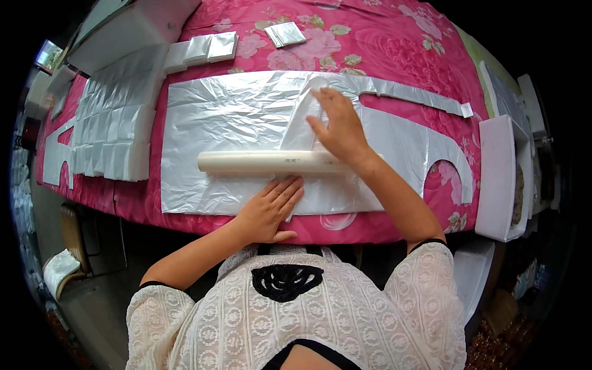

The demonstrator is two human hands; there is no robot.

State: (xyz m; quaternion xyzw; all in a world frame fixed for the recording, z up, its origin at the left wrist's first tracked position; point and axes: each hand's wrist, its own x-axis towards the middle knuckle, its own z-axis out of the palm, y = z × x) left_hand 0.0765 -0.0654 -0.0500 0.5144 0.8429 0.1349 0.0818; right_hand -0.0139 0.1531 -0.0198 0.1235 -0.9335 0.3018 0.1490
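Note:
A stack of thin silvery-white plastic aprons (228, 105) lies flat before me, with cut-out armholes and straps at its right end. Across its middle rests a long off-white tube (246, 161). A narrow folded strip of clear plastic (301, 120) slants up from the tube's far side. My left hand (274, 203) is pressed flat on the near edge of the plastic, just below the tube, fingers stretched out. Over the tube's right part reaches my right hand (339, 126), its fingers extended and apart beside the folded strip. The tube's right end is hidden by my right forearm.
Rows of folded plastic packets (114, 117) are piled at the left, with smaller stacks (203, 48) behind. One folded packet (285, 34) lies at the far middle. A white foam box (502, 179) stands at the right edge of the pink floral tablecloth (394, 58). A chair (71, 246) is at lower left.

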